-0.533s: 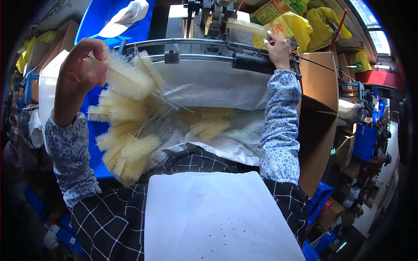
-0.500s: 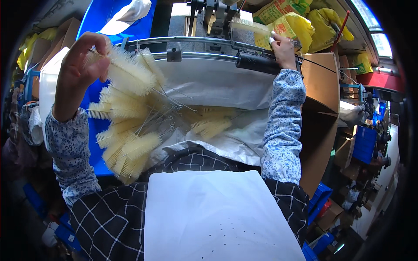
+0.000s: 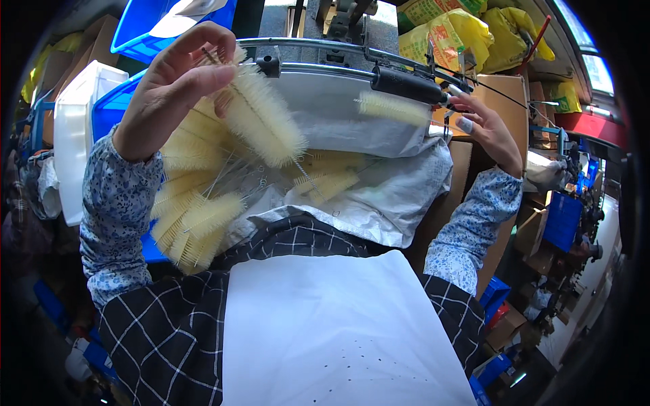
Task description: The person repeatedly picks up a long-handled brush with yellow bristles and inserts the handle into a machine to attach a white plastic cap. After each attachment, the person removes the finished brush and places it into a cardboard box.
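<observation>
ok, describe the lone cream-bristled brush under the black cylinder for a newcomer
Find the shiny metal rails crossing the top, then the black cylinder toward their right end, beside the right hand. Just below it in the picture is a long, cream-bristled brush, nearly level. Unlike the cream brushes fanned out at left, it shows alone against white sheeting.

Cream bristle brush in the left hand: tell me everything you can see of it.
The cream, roughly cylindrical bristle brush has dense, fine fibres around a darker core line. A thin, twisted, metal-looking wire stem extends from its lower end. The fingers of the bare left hand pinch its upper end, so it slants down to the right, in front of the cream bristle-brush pile. I can't tell whether it touches that pile, or how the stem ends.
</observation>
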A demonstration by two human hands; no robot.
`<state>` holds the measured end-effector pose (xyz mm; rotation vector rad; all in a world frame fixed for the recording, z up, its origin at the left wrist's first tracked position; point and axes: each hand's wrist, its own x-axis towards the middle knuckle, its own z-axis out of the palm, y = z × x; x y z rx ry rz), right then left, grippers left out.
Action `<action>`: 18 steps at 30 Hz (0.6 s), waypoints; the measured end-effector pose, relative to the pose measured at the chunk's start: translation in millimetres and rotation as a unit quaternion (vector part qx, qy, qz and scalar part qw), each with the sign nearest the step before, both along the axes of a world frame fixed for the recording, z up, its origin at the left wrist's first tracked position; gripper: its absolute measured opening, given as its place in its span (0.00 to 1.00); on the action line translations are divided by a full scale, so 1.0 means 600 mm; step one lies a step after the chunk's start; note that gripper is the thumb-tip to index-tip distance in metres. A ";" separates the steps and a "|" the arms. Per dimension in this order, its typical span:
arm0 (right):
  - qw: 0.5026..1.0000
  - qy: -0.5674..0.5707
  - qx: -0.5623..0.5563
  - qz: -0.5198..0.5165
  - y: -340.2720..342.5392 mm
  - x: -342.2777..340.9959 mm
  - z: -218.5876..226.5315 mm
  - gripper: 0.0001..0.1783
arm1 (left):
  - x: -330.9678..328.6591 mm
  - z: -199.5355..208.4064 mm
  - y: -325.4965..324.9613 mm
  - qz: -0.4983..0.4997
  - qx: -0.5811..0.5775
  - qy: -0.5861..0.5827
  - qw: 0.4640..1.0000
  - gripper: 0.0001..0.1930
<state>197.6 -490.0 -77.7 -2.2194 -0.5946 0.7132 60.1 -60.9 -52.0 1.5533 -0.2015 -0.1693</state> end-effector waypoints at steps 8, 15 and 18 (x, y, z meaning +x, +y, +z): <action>0.941 0.219 0.256 0.030 0.255 -0.160 -0.082 0.17 | -0.018 -0.062 -0.096 -0.040 0.005 0.053 0.998 0.19; 0.834 -0.524 -0.116 -0.131 0.178 0.057 -0.152 0.13 | -0.156 0.019 -0.020 -0.226 0.516 0.042 0.825 0.36; 0.835 -0.496 -0.189 -0.145 0.173 0.088 -0.162 0.13 | -0.220 -0.019 -0.031 -0.209 0.590 0.063 0.777 0.34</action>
